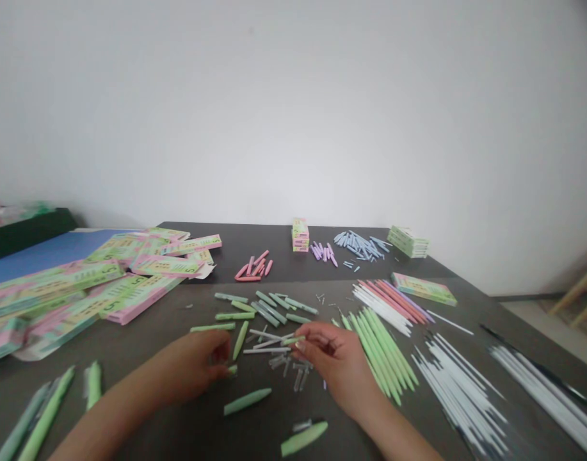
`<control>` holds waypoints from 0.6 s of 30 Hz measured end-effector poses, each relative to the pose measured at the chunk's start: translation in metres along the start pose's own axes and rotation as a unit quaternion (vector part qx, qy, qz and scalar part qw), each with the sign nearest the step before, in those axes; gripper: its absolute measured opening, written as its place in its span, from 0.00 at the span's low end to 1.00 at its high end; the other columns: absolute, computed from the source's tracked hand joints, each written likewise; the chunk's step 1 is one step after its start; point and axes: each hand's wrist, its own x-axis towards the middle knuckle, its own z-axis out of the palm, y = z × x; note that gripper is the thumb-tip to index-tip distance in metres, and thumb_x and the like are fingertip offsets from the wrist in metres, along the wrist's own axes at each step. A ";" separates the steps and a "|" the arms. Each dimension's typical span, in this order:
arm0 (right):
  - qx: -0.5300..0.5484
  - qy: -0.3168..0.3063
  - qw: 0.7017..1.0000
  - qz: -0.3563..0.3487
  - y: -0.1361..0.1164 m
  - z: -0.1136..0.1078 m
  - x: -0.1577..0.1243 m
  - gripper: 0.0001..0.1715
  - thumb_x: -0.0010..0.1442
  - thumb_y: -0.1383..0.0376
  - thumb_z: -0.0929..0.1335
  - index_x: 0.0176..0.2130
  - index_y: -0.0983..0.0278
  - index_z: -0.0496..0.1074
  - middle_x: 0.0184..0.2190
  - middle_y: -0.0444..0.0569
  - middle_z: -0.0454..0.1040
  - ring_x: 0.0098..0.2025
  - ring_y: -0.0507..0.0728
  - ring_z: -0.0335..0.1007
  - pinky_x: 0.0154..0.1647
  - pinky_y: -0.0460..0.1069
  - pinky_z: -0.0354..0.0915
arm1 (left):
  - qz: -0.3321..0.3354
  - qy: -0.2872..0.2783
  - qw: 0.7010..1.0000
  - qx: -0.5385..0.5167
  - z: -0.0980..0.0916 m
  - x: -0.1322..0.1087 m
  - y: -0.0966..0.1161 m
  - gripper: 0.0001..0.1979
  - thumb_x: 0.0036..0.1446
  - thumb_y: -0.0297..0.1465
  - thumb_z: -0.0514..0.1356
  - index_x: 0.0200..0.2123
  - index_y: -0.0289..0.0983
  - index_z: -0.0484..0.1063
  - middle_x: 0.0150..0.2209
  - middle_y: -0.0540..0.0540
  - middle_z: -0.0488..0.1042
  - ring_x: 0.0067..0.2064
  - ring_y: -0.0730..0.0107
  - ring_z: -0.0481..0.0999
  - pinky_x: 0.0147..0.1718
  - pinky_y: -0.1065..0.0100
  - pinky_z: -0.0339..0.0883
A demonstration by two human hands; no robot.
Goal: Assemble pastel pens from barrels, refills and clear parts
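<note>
In my right hand (338,362), thumb and fingers pinch a short light green pen piece (293,340); thin white sticks like pen refills (269,349) lie just left of it. My left hand (197,362) is curled, with a small green pen part (232,370) at its fingertips. Between the hands lie a light green pen barrel (240,339) and a scatter of small clear plastic pieces (297,371). Nearer to me are a darker green barrel (248,401) and a light green one (305,439).
Pink-and-green boxes (144,298) are heaped at left. Grey-green barrels (269,307) lie ahead, with pink (255,266), purple (324,253) and blue pieces (363,244) behind. At right are long green barrels (384,352), white refills (459,390) and stacked boxes (408,242).
</note>
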 end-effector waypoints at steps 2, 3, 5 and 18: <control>-0.030 -0.001 0.999 -0.016 -0.002 0.001 -0.002 0.08 0.50 0.62 0.71 0.30 0.65 0.73 0.24 0.44 0.73 0.28 0.51 0.68 0.31 0.45 0.63 | -0.013 -0.020 1.000 0.012 0.002 -0.003 -0.004 0.10 0.39 0.31 0.59 0.30 0.39 0.70 0.33 0.48 0.74 0.34 0.61 0.72 0.29 0.69 0.58; -0.043 -0.002 0.999 -0.020 -0.003 0.001 -0.003 0.08 0.50 0.62 0.71 0.30 0.65 0.73 0.24 0.44 0.73 0.28 0.51 0.68 0.31 0.45 0.63 | -0.015 -0.023 0.999 0.018 0.003 -0.004 -0.005 0.11 0.37 0.29 0.59 0.30 0.39 0.70 0.33 0.48 0.74 0.34 0.61 0.72 0.29 0.69 0.57; -0.068 -0.004 0.997 -0.025 -0.005 0.001 -0.004 0.08 0.52 0.62 0.70 0.31 0.66 0.73 0.24 0.45 0.74 0.28 0.51 0.68 0.30 0.45 0.62 | -0.005 -0.005 1.000 0.023 0.007 -0.004 -0.006 0.11 0.37 0.25 0.56 0.28 0.39 0.70 0.32 0.48 0.74 0.33 0.61 0.71 0.28 0.69 0.56; -0.159 -0.005 0.987 -0.026 -0.001 -0.002 -0.006 0.10 0.54 0.61 0.68 0.34 0.65 0.74 0.26 0.47 0.74 0.28 0.53 0.68 0.30 0.45 0.62 | 0.019 0.011 0.998 -0.062 0.018 0.008 -0.013 0.08 0.38 0.21 0.53 0.22 0.39 0.68 0.23 0.49 0.70 0.26 0.66 0.67 0.23 0.71 0.50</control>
